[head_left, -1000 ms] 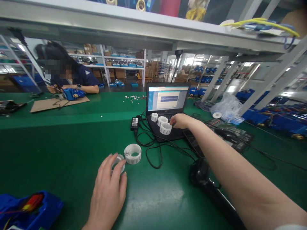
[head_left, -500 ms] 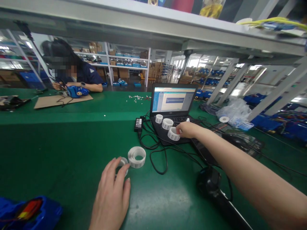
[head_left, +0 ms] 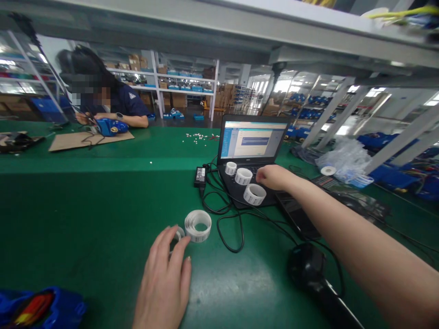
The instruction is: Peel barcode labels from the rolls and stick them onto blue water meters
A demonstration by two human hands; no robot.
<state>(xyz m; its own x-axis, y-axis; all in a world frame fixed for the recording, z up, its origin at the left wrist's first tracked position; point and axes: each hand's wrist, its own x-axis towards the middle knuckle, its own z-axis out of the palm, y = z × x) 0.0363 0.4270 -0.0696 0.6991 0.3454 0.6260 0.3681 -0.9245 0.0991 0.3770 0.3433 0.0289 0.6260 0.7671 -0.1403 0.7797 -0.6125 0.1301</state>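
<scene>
My left hand (head_left: pixel 164 278) lies with its fingers slightly apart over a small white label roll (head_left: pixel 180 234), which they partly cover. Touching or just beside that roll is a larger label roll (head_left: pixel 198 226). Over the keyboard of the open laptop (head_left: pixel 254 137), my right hand (head_left: pixel 272 177) is closed with curled fingers; whatever is in them is hidden. To its left stand three more label rolls on the laptop: a front roll (head_left: pixel 254 194), a middle roll (head_left: pixel 243 177) and a small back roll (head_left: pixel 231 168).
A black handheld scanner (head_left: pixel 308 265) lies below my right forearm. A power adapter (head_left: pixel 200 176) and looped cables are left of the laptop. A blue housing with wires (head_left: pixel 51 306) sits at bottom left. Across the bench, a person (head_left: pixel 113 98) handles a blue part (head_left: pixel 111 127).
My right hand has come off the front label roll and shifted up and right, leaving the roll standing on the laptop. My left hand stays on its roll. The view has shifted slightly.
</scene>
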